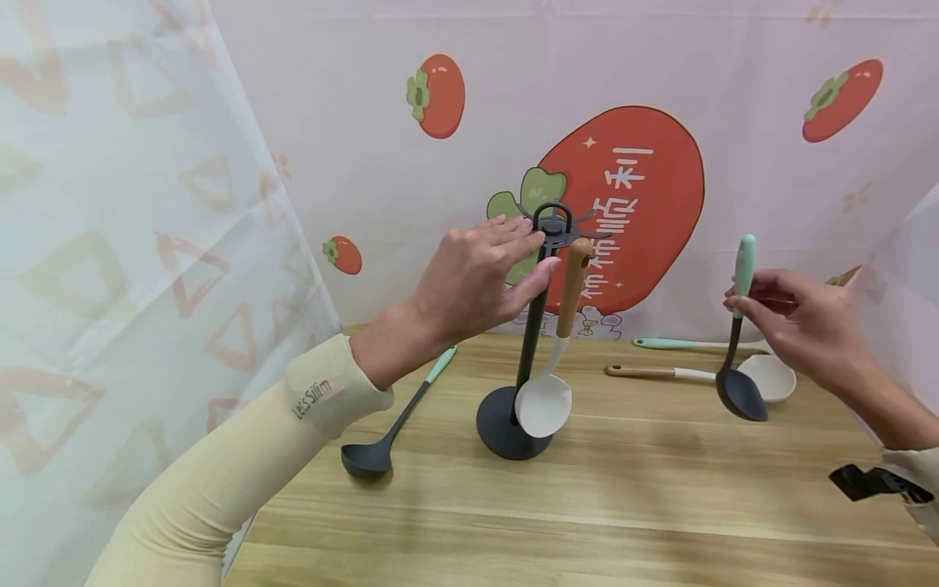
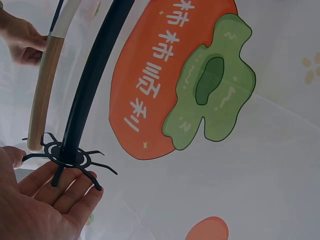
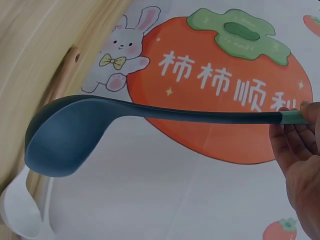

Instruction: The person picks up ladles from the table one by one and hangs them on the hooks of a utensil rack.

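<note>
A black utensil stand [image 1: 532, 338] with a ring of hooks at its top stands upright on the table. My left hand [image 1: 477, 277] lies at those hooks, fingers extended; in the left wrist view the fingers touch the hooks [image 2: 65, 160] from the top side. From one hook hangs a white ladle [image 1: 544, 406] with a wooden handle, beside the pole. Off to the right, my right hand [image 1: 814, 330] pinches the mint-green handle of a dark ladle [image 1: 741, 395], held upright with its bowl down. That bowl [image 3: 70, 137] fills the left of the right wrist view.
Left of the stand lies another dark ladle [image 1: 369, 458] with a mint handle. At the back right lie a white ladle [image 1: 778, 381] with a wooden handle and a mint-handled white utensil [image 1: 669, 344], partly hidden. Printed cloth walls [image 1: 352, 98] enclose the wooden table [image 1: 587, 514].
</note>
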